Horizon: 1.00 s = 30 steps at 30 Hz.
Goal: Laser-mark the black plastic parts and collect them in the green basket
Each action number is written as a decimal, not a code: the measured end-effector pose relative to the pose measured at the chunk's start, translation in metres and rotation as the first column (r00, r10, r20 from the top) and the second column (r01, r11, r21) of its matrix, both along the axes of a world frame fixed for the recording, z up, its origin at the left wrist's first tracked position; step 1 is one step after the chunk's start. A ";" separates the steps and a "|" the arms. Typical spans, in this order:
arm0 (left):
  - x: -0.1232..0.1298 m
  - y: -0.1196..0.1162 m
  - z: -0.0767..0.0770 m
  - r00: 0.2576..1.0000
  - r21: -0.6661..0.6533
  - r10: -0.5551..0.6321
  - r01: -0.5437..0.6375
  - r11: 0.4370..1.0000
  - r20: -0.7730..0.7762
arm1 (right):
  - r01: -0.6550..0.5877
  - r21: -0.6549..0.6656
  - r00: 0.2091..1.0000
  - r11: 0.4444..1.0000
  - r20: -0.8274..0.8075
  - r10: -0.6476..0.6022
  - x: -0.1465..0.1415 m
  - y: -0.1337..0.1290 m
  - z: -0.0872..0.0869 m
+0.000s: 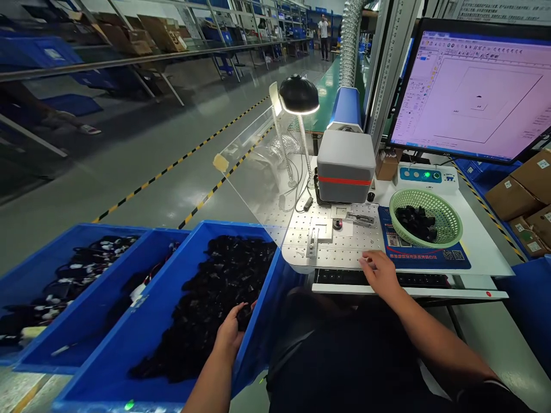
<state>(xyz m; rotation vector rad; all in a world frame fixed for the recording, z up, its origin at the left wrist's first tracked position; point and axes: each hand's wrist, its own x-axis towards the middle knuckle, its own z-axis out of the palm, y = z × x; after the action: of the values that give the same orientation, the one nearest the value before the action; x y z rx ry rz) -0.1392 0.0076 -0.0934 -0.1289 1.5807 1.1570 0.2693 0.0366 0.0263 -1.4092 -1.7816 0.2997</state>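
Note:
My left hand (231,328) is inside a blue bin (255,337), near its right wall, with its fingers closed around a small black plastic part (244,316). A heap of similar black parts (215,292) fills much of that bin. My right hand (381,272) hovers at the front edge of a perforated metal plate (288,246), fingers loosely apart and nothing visible in them. On the plate, a small round black part (337,224) sits in a fixture beside a metal toggle clamp (360,219). A green basket (451,229) holding several black parts (415,222) stands on a blue mat (396,255).
A grey box-shaped machine head (346,163) overhangs the plate. Nearby are a black lamp (299,94), a clear sheet (253,189), a monitor (477,92), a control box (426,176) and a keyboard (344,277). More blue bins (86,338) lie left; cartons (512,195) stand right.

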 end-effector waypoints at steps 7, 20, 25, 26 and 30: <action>-0.013 -0.002 -0.007 0.958 0.019 0.009 -0.015 1.000 0.286 | 0.127 -0.159 0.991 0.979 -0.015 -0.131 0.010 0.060 -0.013; -0.012 -0.002 -0.004 0.962 0.048 -0.035 0.023 0.999 0.272 | 0.158 -0.129 0.986 0.979 0.082 -0.148 0.007 0.060 -0.014; -0.014 -0.001 -0.006 0.955 0.103 0.001 -0.033 0.994 0.295 | 0.184 -0.201 0.982 0.962 0.082 -0.171 0.005 0.071 -0.015; -0.014 -0.001 -0.007 0.956 0.116 0.016 -0.052 0.992 0.292 | 0.180 -0.211 0.983 0.961 0.078 -0.167 0.002 0.076 -0.015; -0.012 -0.002 -0.001 0.960 0.131 0.000 -0.038 0.991 0.279 | 0.152 -0.212 0.987 0.965 0.076 -0.139 -0.020 0.096 -0.010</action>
<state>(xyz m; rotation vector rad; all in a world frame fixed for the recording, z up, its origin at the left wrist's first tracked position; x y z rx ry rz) -0.1515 0.0052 -0.0947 -0.2086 1.2521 1.2005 0.2491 0.1331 0.0162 -1.7115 -1.7229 0.3864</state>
